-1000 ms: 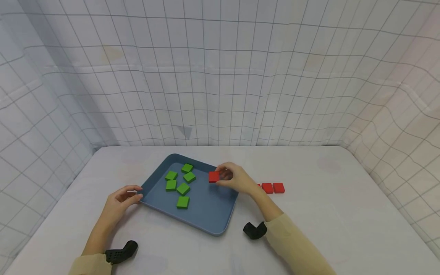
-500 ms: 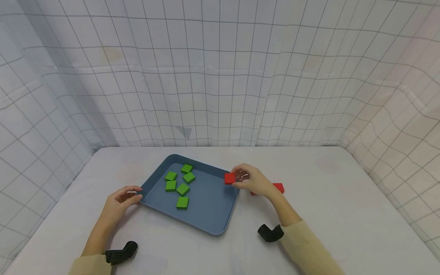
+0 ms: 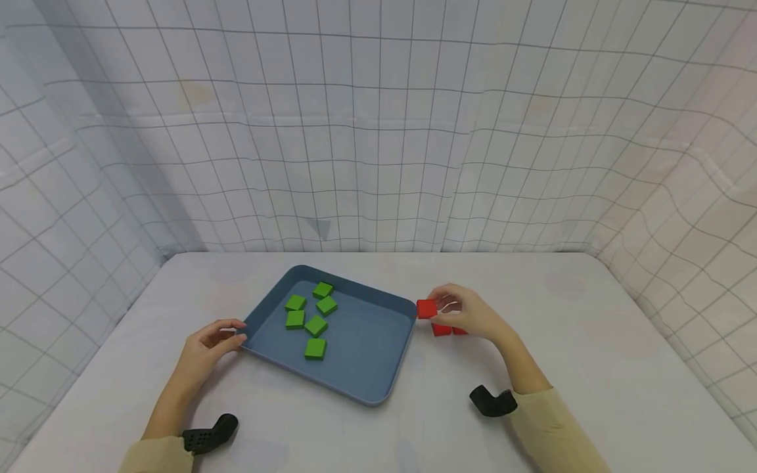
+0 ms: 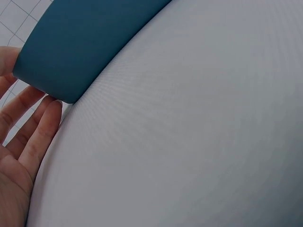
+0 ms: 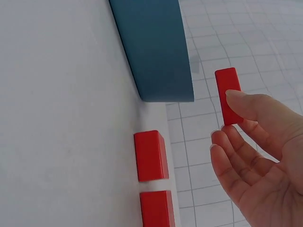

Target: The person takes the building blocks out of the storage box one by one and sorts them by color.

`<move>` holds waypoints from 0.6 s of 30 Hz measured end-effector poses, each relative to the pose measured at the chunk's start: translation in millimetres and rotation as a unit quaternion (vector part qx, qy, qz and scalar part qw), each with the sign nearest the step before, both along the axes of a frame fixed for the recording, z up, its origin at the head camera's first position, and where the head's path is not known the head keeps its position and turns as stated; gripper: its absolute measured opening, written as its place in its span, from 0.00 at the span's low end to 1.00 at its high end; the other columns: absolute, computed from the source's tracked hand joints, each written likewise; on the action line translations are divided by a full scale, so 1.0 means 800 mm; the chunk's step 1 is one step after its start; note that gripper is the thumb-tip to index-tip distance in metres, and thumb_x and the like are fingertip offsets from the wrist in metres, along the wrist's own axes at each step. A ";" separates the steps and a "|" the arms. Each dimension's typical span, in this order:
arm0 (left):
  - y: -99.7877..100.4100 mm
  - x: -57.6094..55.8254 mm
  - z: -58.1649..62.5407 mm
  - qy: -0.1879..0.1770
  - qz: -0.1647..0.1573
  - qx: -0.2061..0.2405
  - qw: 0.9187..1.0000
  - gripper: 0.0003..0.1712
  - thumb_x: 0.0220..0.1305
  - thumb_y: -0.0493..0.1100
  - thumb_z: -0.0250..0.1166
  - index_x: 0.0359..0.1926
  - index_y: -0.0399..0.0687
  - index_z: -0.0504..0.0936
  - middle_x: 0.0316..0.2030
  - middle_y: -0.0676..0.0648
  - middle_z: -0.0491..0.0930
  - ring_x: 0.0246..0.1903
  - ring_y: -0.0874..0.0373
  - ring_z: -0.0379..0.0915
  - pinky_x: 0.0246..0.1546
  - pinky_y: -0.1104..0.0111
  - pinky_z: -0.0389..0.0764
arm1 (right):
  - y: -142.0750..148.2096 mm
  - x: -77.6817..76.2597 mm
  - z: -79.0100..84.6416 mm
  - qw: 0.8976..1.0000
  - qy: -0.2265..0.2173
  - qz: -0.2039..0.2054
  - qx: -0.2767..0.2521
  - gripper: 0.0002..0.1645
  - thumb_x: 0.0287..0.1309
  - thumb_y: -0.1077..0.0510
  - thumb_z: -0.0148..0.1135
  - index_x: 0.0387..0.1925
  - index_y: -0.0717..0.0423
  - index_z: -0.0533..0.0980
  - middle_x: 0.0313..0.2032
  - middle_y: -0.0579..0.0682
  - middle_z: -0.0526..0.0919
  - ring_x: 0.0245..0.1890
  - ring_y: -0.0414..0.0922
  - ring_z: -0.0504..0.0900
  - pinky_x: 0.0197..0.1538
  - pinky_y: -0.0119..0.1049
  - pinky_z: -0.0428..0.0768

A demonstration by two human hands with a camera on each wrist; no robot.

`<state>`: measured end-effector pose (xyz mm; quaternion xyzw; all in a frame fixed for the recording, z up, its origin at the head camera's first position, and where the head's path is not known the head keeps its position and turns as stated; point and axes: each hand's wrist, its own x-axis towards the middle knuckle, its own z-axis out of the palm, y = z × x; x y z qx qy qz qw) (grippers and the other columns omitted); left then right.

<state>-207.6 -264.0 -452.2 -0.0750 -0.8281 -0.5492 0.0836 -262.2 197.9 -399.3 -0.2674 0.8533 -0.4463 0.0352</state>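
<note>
A square red block (image 3: 426,309) is pinched between the thumb and fingers of my right hand (image 3: 473,316). It is raised off the table, just outside the right corner of a blue-grey tray (image 3: 361,345). The right wrist view shows the block (image 5: 229,97) edge-on, the thumb against its face. Two more red blocks (image 5: 150,156) lie on the table beneath, partly covered by the hand in the head view. At the tray's left corner, my left hand (image 3: 200,351) holds the edge. Its fingers (image 4: 45,125) sit under the tray wall (image 4: 80,47). Several green blocks (image 3: 316,326) lie inside the tray.
A white cloth covers the table (image 3: 591,368). Behind it hangs a white gridded curtain (image 3: 378,131), which also runs along both sides. Black wrist devices (image 3: 209,435) protrude from both forearms close above the table.
The right hand has carried the red block rightward, from above the tray's inside to beyond its right corner. The left hand and tray have stayed in place.
</note>
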 end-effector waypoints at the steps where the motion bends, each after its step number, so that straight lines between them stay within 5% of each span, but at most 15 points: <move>1: 0.000 0.000 0.000 0.000 0.001 -0.002 1.000 0.18 0.62 0.40 0.60 0.48 0.30 0.73 0.39 0.65 0.75 0.37 0.70 0.69 0.35 0.78 0.76 | 0.006 -0.003 -0.006 1.000 -0.001 -0.003 0.002 0.18 0.50 0.64 0.66 0.45 0.62 0.74 0.41 0.54 0.77 0.40 0.49 0.77 0.49 0.43 0.76; 6: 0.000 0.002 0.001 -0.005 0.004 -0.003 1.000 0.18 0.62 0.40 0.60 0.48 0.31 0.73 0.38 0.64 0.75 0.37 0.70 0.69 0.34 0.78 0.75 | 0.021 0.000 -0.006 1.000 -0.016 -0.019 0.014 0.19 0.51 0.65 0.65 0.46 0.61 0.73 0.42 0.54 0.76 0.42 0.49 0.76 0.51 0.45 0.75; 13: 0.000 0.002 0.002 -0.008 0.004 0.003 1.000 0.17 0.62 0.40 0.60 0.47 0.31 0.74 0.39 0.64 0.75 0.37 0.70 0.70 0.34 0.78 0.75 | 0.030 0.022 0.022 0.999 -0.028 -0.029 0.014 0.20 0.49 0.70 0.63 0.46 0.68 0.72 0.43 0.60 0.76 0.42 0.56 0.76 0.51 0.52 0.73; 18: 0.000 0.001 0.001 -0.008 0.000 0.011 1.000 0.17 0.62 0.39 0.60 0.47 0.30 0.73 0.38 0.64 0.75 0.36 0.70 0.70 0.34 0.78 0.76 | 0.052 0.015 0.005 0.999 -0.021 -0.024 0.027 0.19 0.49 0.67 0.65 0.45 0.65 0.73 0.42 0.56 0.77 0.41 0.51 0.76 0.49 0.46 0.76</move>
